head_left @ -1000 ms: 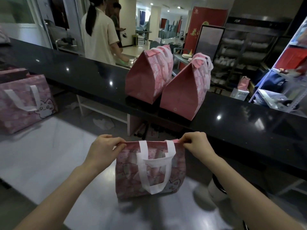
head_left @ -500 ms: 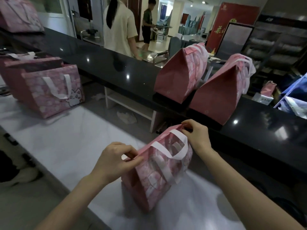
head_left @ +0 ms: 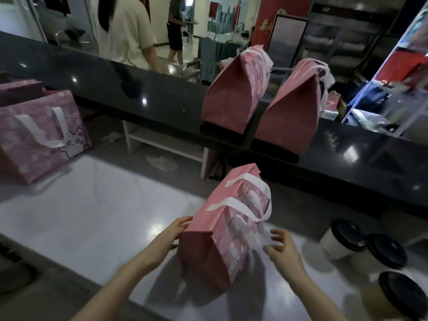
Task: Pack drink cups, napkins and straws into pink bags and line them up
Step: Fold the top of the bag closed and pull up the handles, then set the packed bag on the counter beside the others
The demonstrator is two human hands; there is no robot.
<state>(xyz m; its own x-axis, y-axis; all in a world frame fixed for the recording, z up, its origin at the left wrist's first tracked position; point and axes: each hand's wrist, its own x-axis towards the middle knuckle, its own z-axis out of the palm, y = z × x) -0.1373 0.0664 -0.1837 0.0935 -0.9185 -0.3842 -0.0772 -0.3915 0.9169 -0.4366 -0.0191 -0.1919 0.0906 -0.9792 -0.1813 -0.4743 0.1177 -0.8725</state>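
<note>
The pink bag (head_left: 222,239) stood at lower centre of frame on the pale tabletop (head_left: 92,205). Narrow end faced the camera, long axis ran away toward upper right. Top was folded to a ridge, white handles (head_left: 245,200) draped over its right face.

The left hand (head_left: 176,230) was on the bag's left, fingers (head_left: 185,221) straight and together, tips touching the near left edge. The right hand (head_left: 281,249) sat just beside the patterned right face, fingers loosely spread, pinching nothing; blur there, contact could not be told. So the bag lay between both hands, left one nearer.

Judgement: a two-sided lift toward the row would need the right palm to close in on that face.

Two bags (head_left: 234,89) stood side by side on the dark tabletop (head_left: 347,158) at upper right, turned the same way. Three lidded cups (head_left: 342,239) were at lower right, near the right hand, one cut off by the frame edge. More bags (head_left: 39,135) at the left edge were partly cut off. Bag contents were hidden; no napkins or straws could be made out.
</note>
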